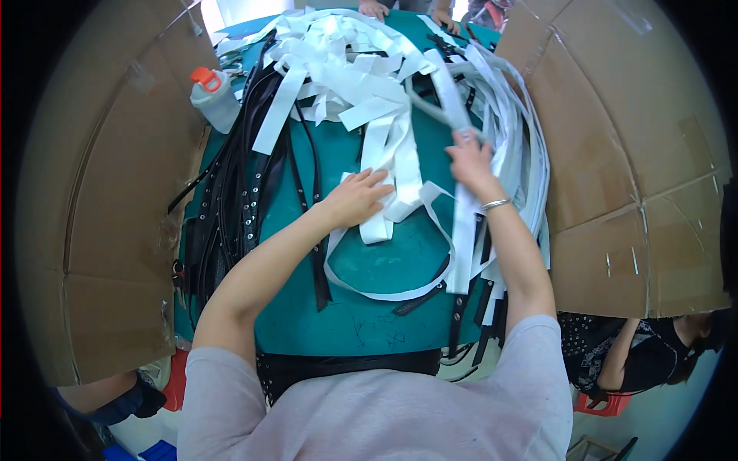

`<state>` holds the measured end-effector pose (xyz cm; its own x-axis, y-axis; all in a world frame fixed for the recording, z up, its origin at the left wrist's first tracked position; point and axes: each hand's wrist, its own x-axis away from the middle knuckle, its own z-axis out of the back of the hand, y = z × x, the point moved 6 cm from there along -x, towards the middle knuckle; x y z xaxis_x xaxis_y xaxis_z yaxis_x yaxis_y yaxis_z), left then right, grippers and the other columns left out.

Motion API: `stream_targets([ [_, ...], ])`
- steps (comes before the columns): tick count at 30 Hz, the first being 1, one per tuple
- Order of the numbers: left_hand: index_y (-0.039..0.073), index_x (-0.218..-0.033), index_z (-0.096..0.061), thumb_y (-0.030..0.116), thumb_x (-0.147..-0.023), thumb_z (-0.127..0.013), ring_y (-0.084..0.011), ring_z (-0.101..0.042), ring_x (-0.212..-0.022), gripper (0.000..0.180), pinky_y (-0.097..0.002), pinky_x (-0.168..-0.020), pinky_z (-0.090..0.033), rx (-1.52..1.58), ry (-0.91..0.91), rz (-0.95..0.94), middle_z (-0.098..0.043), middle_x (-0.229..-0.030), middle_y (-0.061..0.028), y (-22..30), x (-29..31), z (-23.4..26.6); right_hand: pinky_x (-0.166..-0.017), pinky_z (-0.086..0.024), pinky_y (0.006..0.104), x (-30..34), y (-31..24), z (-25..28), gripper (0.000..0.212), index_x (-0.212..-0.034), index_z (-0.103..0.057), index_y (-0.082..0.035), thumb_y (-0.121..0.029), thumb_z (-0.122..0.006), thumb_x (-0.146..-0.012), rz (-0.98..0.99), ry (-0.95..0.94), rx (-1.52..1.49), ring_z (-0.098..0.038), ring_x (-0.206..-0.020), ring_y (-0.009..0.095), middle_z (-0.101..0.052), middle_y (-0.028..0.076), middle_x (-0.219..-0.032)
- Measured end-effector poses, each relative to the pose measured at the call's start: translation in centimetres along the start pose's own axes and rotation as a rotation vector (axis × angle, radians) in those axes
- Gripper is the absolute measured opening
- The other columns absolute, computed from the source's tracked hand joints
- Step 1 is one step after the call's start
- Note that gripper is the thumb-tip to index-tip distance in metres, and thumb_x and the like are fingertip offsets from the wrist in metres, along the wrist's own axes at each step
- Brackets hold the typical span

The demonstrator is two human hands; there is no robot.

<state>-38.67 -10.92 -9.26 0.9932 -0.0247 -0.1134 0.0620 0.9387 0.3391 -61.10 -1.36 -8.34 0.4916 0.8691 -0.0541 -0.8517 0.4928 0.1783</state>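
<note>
My left hand [360, 198] lies on a bundle of white strips [400, 165] near the table's middle, fingers stretched out over them. My right hand [470, 163], wearing a silver bangle, is slightly blurred and closed on a long white strip [463, 238] running up and down the table. Its fingertips are partly hidden. A loose white band [369, 295] curves across the cloth between my forearms. Beyond the hands is a heap of tangled white strips [330, 77]. Black straps with metal eyelets [250, 192] lie left of my left forearm.
A green-topped table [369, 330] carries everything. White-wrapped straps [526, 154] hang along its right side. A white bottle with an orange cap [215, 100] stands at the left. Cardboard walls [123, 177] flank both sides. Another person's hands [374, 9] rest at the far edge.
</note>
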Motion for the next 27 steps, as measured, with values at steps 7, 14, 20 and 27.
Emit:
stream_targets([
  [7,0.002,-0.115,-0.054,-0.010,-0.073,-0.055,-0.0297,-0.058,-0.102,0.043,-0.0334,-0.084,-0.050,0.463,0.404,0.304,-0.051,-0.121,-0.0172,-1.3,8.9,3.1,-0.098,-0.037,0.0427,1.1,4.3,2.4,0.023,-0.096,-0.066,-0.003,-0.011,-0.063,-0.075,-0.029,0.379,-0.347,-0.054,-0.107,0.033,-0.063,0.018,-0.104],
  [14,-0.001,-0.106,-0.060,0.001,-0.077,-0.063,-0.0246,-0.065,-0.083,0.029,-0.0346,-0.072,-0.051,0.189,0.543,0.378,-0.063,-0.100,-0.0135,-1.6,12.3,4.1,-0.071,-0.046,0.0416,5.7,-13.5,8.5,0.027,-0.086,-0.066,0.000,-0.027,-0.065,-0.079,0.120,0.226,-0.355,-0.061,-0.076,0.032,-0.065,0.015,-0.084],
  [20,-0.001,-0.101,-0.062,0.035,-0.088,-0.057,-0.0239,-0.062,-0.091,0.038,-0.0361,-0.081,-0.046,1.063,0.471,0.618,-0.066,-0.099,-0.0128,-0.3,12.9,5.0,-0.058,-0.044,0.0359,10.7,-21.3,11.0,0.011,-0.079,-0.057,0.001,-0.009,-0.062,-0.077,0.340,0.099,-1.104,-0.058,-0.066,0.031,-0.058,0.017,-0.069],
  [27,-0.002,-0.118,-0.050,0.020,-0.088,-0.058,-0.0134,-0.062,-0.071,0.038,-0.0334,-0.077,-0.054,2.163,0.504,0.347,-0.062,-0.081,-0.0035,-0.5,15.8,9.6,-0.073,-0.045,0.0376,18.4,-26.4,14.2,0.006,-0.079,-0.059,-0.004,-0.009,-0.062,-0.079,0.674,-0.073,-1.015,-0.057,-0.067,0.030,-0.057,0.011,-0.068],
])
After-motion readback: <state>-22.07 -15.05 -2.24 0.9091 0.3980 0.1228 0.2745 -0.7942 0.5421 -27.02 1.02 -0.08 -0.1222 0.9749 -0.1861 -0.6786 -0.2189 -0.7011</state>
